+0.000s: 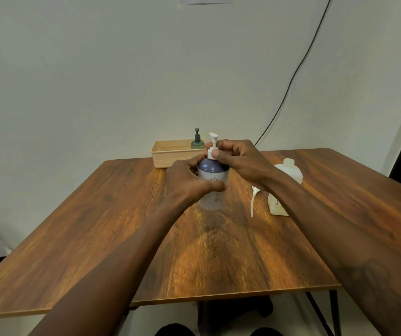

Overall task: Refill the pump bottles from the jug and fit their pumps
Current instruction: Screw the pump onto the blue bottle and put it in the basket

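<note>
Left hand [187, 180] round bottle [212, 174]; dispenser [197, 141] in basket [168, 155]

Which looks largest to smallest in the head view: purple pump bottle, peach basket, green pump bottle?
1-2: purple pump bottle and peach basket, similar extent; the basket sits farther back, so unranked.
3: green pump bottle, standing in the basket, clearly smallest, lower part hidden.

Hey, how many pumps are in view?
3: a white pump on the purple bottle, a dark pump on the green bottle in the basket, a loose pump lying beside the jug. The right forearm may hide more.
</note>
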{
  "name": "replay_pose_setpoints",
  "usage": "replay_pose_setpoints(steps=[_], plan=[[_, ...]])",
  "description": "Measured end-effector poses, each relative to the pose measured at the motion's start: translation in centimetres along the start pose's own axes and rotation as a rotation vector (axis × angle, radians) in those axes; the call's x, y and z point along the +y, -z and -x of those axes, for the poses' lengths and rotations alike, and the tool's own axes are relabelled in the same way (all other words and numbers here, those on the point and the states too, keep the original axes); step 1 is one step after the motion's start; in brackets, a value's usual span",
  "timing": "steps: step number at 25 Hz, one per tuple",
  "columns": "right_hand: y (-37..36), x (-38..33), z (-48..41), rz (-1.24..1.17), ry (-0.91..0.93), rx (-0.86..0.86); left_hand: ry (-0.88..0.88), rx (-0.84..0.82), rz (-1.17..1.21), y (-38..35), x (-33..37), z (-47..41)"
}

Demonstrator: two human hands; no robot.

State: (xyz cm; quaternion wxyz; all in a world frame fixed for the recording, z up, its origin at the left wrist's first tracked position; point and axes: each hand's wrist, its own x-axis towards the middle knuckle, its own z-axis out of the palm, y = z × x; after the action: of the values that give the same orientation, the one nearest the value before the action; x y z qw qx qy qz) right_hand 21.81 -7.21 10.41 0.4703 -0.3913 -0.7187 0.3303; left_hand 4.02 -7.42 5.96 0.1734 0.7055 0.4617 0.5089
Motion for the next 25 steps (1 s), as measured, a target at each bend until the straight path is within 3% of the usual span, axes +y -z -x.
replay_pose_setpoints(steps=[8,10,13,16,20,25], plan=[[-1.5,0.0,-0.3,0.244,0.056,0.259,0.054,0.003,0.098,-1.2,0.1,0.8],[-0.9,-0.2,-0.3,0.143,-0.019,0.173,0.061,-0.026,0.084,-0.6,-0.3,0.4],[0.4,-0.8,-0.4,-0.305,-0.189,-0.033,0.108,-0.207,0.176,1.0,-0.6,-0.4],[0.4,-1.2,-1.0,-0.395,-0.194,-0.07,0.113,-0.342,0.285,1.6,-0.3,-0.3],[-0.6,-1.4,-1.2,-0.419,-0.109,0.18,0.105,-0.32,0.309,1.2,-0.3,-0.5],[-2.9,-1.1,-2.1,0.102,0.07,0.553,0.045,-0.234,0.149,1.0,-0.7,-0.9]])
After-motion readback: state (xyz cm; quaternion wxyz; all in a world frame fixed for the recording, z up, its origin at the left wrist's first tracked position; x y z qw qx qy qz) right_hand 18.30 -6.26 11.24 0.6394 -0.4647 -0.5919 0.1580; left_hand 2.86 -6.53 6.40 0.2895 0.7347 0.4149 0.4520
